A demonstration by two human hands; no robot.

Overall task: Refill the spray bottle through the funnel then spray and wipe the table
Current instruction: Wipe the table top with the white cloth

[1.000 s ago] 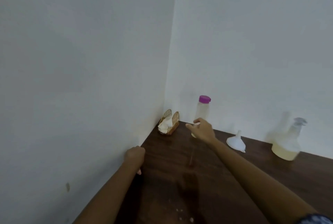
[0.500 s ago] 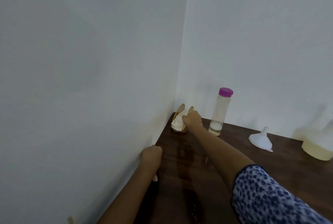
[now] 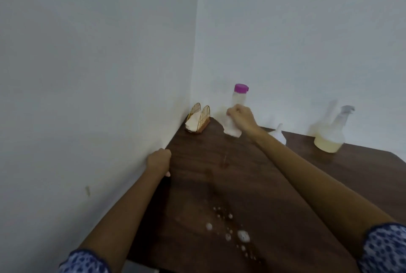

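- Two bottles on your table [image 3: 285, 184], and the spray bottle [image 3: 329, 134] is the one far right near the back wall, standing upright with yellowish liquid in its bottom (trigger head is blurry).
- Your white funnel [image 3: 279, 135] sits just left of it, partly hidden behind your right forearm.
- Your right hand [image 3: 241, 118] is up near the back, fingers curled around a white tissue [image 3: 231, 128] that hangs down from your grip.
- Right behind that hand stands the clear bottle with the pink cap [image 3: 239, 96].
- Over in the corner there's the gold wire napkin holder [image 3: 197, 118] with more tissues in it, well apart from the spray bottle.
- Your left hand [image 3: 159, 160] is at the table's left edge by the wall, fingers clenched (can't tell if they're gripping the edge).
- Closer to you, a wet streak with foamy droplets [image 3: 242, 235] runs down the dark wood.
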